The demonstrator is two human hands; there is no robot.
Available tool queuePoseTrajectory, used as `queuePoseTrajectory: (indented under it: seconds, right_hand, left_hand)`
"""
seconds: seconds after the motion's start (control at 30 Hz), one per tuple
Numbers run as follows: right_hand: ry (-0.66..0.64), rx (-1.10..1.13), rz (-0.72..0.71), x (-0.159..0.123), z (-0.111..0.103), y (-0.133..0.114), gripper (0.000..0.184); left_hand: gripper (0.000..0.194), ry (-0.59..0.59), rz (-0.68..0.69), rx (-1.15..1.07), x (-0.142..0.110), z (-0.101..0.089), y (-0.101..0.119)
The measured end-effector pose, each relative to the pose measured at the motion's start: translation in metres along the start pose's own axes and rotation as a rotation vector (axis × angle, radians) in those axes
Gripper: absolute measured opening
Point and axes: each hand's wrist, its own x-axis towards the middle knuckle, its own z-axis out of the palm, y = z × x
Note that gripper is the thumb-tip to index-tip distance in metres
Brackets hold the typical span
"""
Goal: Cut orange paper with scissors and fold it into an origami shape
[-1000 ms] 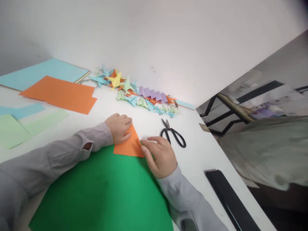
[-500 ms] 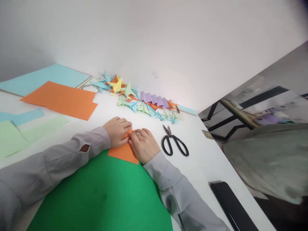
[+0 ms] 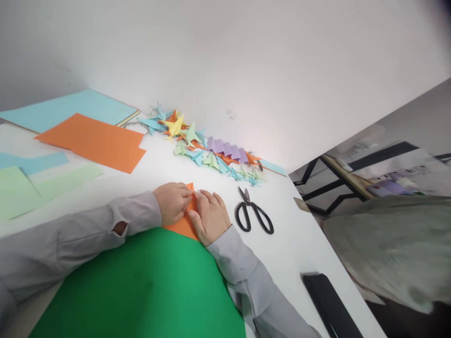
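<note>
A piece of orange paper (image 3: 181,228) lies under both hands, on the white table and at the far edge of a green sheet (image 3: 148,281). Its upper end is folded to a point. My left hand (image 3: 172,202) has its fingers curled and pinches the paper's left side near the tip. My right hand (image 3: 213,216) lies on the right side, its thumb against the paper and its fingers stretched out and apart. Part of the paper is hidden by the hands. Black-handled scissors (image 3: 253,211) lie to the right, blades partly spread.
Several folded paper stars and shapes (image 3: 192,136) line the wall, with purple pleated paper (image 3: 227,149) among them. Orange sheets (image 3: 102,143), a blue stack (image 3: 70,110) and green pieces (image 3: 17,192) lie left. A black object (image 3: 329,305) lies near the right table edge.
The folded tip of the orange paper now shows between the hands. My right fingers have stretched and moved off the tip. The whole view has shifted slightly.
</note>
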Motion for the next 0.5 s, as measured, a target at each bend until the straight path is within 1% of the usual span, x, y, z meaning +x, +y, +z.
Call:
queuePoseTrajectory:
  seconds: [0.07, 0.17, 0.33, 0.5]
  right_hand:
    - [-0.011, 0.005, -0.009, 0.001, 0.001, 0.001, 0.057]
    - [-0.04, -0.021, -0.046, 0.005, 0.001, 0.002, 0.057]
    - [-0.095, -0.071, -0.042, 0.012, -0.002, 0.001, 0.06]
    - [-0.101, -0.114, -0.06, 0.02, -0.002, -0.001, 0.063]
  left_hand:
    - [0.027, -0.004, 0.007, -0.008, 0.0, 0.0, 0.001]
    - [0.028, -0.019, 0.012, -0.018, 0.0, -0.002, 0.002]
    - [0.026, -0.044, 0.025, -0.017, 0.001, -0.002, 0.003]
    - [0.026, -0.011, 0.059, -0.037, 0.001, 0.001, 0.002]
